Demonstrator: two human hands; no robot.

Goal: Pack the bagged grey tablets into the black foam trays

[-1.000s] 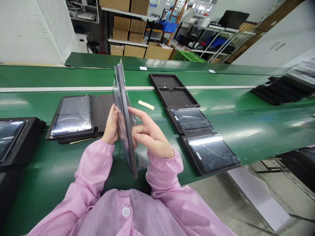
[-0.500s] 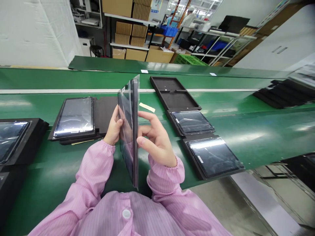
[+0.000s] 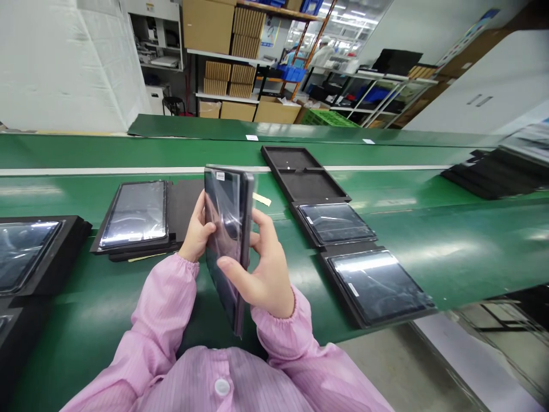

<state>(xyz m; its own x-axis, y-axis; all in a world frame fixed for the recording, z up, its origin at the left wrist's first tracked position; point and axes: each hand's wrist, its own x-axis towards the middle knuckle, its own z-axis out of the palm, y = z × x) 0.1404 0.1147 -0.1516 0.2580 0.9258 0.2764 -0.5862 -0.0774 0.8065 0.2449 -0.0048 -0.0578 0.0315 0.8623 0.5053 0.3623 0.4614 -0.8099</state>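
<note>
A tablet (image 3: 225, 229) in clear film is held upright in front of me, its screen turned toward the left and a small white label near its top. My left hand (image 3: 198, 230) grips its left edge, thumb on the screen side. Around the right edge curls my right hand (image 3: 266, 266), with the thumb over the front and the fingers partly hidden behind. To the left, another tablet (image 3: 136, 212) lies on a black foam holder (image 3: 185, 200). Two more tablets (image 3: 337, 222) (image 3: 380, 283) rest in black trays on the right.
An open black tray (image 3: 306, 180) lies beyond them on the green bench (image 3: 463, 246). A yellowish paper strip (image 3: 262, 199) is behind the held tablet. Another boxed tablet (image 3: 23, 246) sits at far left. Black holders (image 3: 493, 174) are piled at far right; shelves with cartons (image 3: 208, 26) stand behind.
The tablet has turned so more of its screen shows, and its top has come lower. My right thumb has moved from the edge round to the front.
</note>
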